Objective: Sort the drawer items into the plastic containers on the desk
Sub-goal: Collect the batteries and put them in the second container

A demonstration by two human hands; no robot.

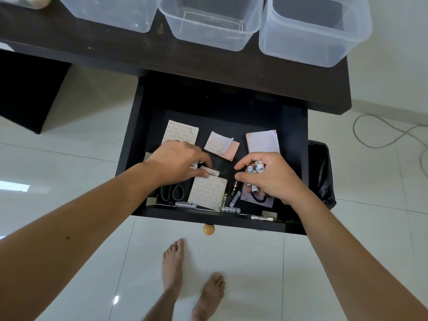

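Fingers of right hand (272, 176) curl round several small batteries (257, 169); left hand (179, 162) pinches a battery (212, 172) mid-drawer (139, 126). More batteries along near edge. Three containers (212, 22) on desk (81, 49), far side.

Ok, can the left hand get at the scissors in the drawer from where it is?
Probably yes. The scissors lie open to view just under the left hand, nothing on top of them. But its fingers are already pinching a battery, which would need dropping first.
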